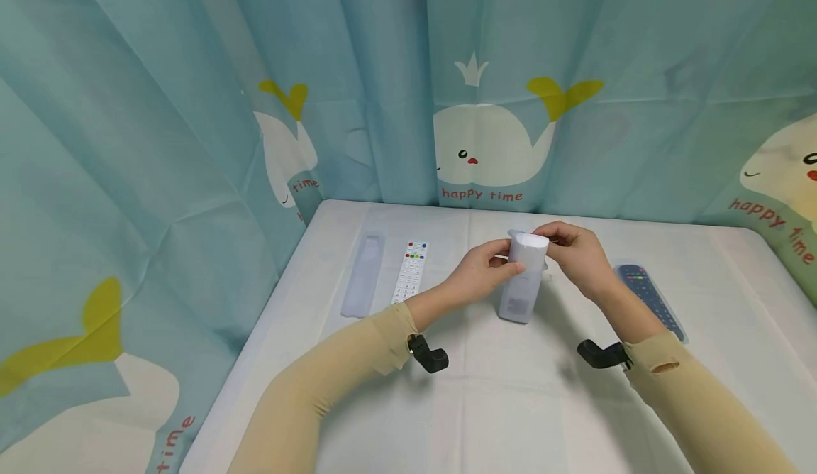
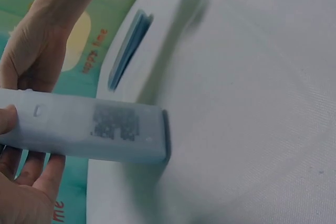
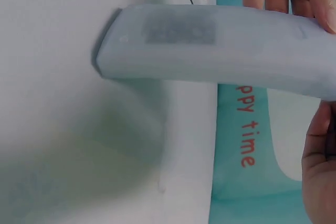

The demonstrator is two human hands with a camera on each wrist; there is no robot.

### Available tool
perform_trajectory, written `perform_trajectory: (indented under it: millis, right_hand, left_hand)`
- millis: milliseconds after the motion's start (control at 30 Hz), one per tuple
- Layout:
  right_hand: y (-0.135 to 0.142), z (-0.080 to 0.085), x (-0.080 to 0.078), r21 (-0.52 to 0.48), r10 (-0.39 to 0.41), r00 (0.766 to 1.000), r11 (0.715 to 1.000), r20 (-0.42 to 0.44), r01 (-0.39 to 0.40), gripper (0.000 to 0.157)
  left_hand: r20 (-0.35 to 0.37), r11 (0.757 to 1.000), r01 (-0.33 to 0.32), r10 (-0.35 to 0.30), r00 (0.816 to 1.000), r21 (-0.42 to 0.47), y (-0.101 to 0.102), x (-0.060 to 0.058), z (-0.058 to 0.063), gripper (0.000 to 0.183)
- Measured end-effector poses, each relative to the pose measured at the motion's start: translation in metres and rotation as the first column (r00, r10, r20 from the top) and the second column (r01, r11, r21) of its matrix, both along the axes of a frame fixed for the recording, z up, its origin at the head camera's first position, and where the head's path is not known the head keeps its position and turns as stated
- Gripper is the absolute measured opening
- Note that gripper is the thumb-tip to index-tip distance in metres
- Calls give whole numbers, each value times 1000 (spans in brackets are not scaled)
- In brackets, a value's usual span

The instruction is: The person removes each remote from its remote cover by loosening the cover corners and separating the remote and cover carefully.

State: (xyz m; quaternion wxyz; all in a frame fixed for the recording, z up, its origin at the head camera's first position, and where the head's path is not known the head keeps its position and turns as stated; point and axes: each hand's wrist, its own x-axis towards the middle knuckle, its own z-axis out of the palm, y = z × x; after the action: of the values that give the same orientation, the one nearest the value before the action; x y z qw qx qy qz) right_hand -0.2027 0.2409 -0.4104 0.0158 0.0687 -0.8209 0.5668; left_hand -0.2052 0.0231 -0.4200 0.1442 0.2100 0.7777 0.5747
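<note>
We hold a translucent case (image 1: 523,286)
Our left hand (image 1: 479,269): fingers grasping it; right hand (image 1: 581,255): fingers at its top, grasp unclear.

evenly bright head view, soft shadows across the white table (image 1: 491,410); dimmer, hazy wrist views

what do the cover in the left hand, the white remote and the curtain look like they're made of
Cover: likely silicone or soft plastic, milky and matte; a dark patch seems to show through it.
White remote: probably hard plastic, judging by its crisp, straight edges.
Curtain: thin fabric or plastic sheeting, with soft folds and creases; the look leaves open which.
</note>
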Motion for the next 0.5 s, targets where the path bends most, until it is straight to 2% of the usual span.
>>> perform_trajectory:
  millis: [267, 367, 500]
  right_hand:
    - [7, 12, 15, 49, 124, 992, 991, -36, -122, 30]
    - [5, 16, 19, 106, 117, 993, 988, -28, -113, 36]
    - [4, 17, 22, 167, 76, 997, 983, -22, -71, 42]
  left_hand:
    - [23, 1000, -5, 5, 1000, 22, 1, -1, 1, 48]
    - [42, 1000, 10, -11, 999, 22, 0, -1, 3, 49]
    - [115, 998, 40, -46, 992, 51, -4, -5, 8, 49]
